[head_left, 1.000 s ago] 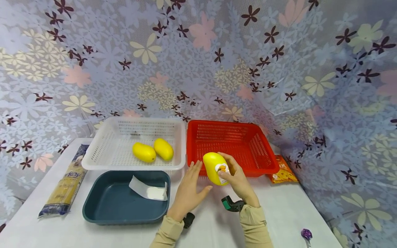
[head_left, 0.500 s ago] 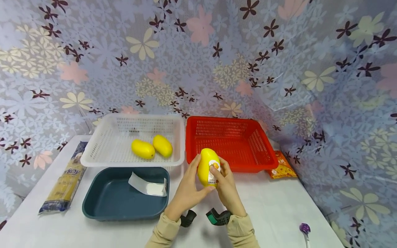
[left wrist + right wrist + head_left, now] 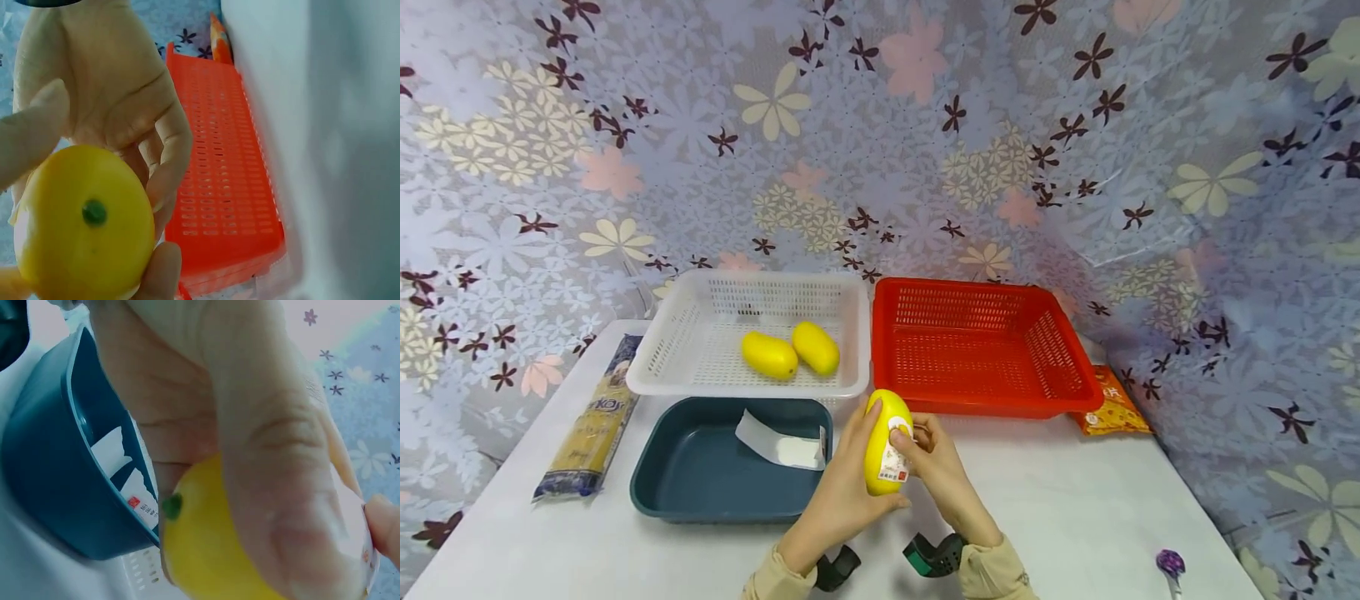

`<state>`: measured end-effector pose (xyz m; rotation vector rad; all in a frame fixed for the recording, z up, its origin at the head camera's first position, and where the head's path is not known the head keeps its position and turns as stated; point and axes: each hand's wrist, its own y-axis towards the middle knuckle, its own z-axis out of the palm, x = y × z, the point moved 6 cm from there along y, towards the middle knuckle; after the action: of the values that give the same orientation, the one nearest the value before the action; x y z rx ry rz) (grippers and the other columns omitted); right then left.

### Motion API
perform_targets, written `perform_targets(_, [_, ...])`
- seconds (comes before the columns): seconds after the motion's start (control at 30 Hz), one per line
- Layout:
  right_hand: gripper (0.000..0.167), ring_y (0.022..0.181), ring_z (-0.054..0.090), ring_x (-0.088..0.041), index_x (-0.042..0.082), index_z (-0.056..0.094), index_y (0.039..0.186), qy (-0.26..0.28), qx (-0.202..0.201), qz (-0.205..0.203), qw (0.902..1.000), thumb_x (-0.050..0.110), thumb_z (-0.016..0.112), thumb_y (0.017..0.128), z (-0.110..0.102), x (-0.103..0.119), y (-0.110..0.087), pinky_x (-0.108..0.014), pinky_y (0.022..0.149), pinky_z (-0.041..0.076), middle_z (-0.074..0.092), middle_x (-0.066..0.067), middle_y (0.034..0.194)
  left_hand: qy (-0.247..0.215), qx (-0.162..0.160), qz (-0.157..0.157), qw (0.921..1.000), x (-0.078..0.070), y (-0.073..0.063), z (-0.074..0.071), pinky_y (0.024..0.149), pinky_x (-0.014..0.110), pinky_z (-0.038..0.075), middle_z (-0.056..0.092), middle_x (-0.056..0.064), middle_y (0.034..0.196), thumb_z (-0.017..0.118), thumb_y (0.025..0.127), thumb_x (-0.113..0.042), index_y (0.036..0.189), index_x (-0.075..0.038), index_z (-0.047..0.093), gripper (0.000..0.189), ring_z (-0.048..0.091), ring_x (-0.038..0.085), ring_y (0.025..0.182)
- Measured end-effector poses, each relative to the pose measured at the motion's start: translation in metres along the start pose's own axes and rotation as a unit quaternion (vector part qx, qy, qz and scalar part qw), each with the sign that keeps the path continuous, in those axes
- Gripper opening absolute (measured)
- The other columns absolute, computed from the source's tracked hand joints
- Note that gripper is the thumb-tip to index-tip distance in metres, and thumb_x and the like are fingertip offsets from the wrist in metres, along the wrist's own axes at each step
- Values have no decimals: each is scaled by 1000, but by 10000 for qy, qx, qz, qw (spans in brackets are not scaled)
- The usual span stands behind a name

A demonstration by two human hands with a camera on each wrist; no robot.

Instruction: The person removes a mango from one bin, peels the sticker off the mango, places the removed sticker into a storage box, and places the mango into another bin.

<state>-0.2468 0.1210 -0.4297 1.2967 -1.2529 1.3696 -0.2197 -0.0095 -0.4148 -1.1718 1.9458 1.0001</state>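
Observation:
A yellow mango (image 3: pixel 878 433) with a white label (image 3: pixel 892 468) is held up between both hands, in front of the red basket. My left hand (image 3: pixel 842 492) grips it from the left, thumb near its lower end. From the right, my right hand (image 3: pixel 953 479) holds it with the thumb on the label and the other fingers bent beside it. The green stem mark on one end of the mango (image 3: pixel 94 237) faces the camera in the left wrist view. In the right wrist view the right thumb lies across the mango (image 3: pixel 200 544), hiding much of it.
Two more mangoes (image 3: pixel 770 356) lie in the white basket (image 3: pixel 658 367). Beside it stands the red basket (image 3: pixel 992 405). The dark blue tray (image 3: pixel 647 500) holds peeled label paper (image 3: pixel 778 446). A noodle packet (image 3: pixel 591 425), an orange snack bag (image 3: pixel 1112 408) and a lollipop (image 3: pixel 1170 562) lie around.
My right hand came left with the mango, and my left hand took hold of its left side. The mango then dropped slightly lower, and the right fingers bent in beside the label.

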Motion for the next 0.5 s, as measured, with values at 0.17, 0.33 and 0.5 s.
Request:
perform_targets(0.17, [40, 94, 60, -17, 4, 50, 127, -115, 6, -115, 9999, 21, 63, 94, 1, 3, -1, -28, 77, 53, 60, -16, 117, 39, -143, -24, 9999, -1, 1, -5, 92, 44, 51, 16, 14, 161, 88, 64, -12, 154, -26, 22, 113, 45, 33, 131])
perform_targets(0.33, [39, 99, 60, -19, 7, 55, 131, -468, -46, -274, 9985, 26, 57, 97, -3, 5, -2, -29, 79, 55, 61, -14, 123, -165, -493, -59, 9986, 1, 4, -18, 87, 38, 49, 23, 8, 160, 88, 62, -11, 151, -24, 30, 107, 47, 29, 123])
perform_targets(0.5, [35, 101, 62, -19, 6, 61, 126, -554, 148, -289, 9979, 27, 56, 98, -2, 7, -3, -30, 84, 53, 64, -15, 122, -6, -1306, 92, 9914, 3, 5, -34, 85, 41, 52, 25, 13, 157, 88, 61, -6, 150, -21, 32, 107, 51, 32, 119])
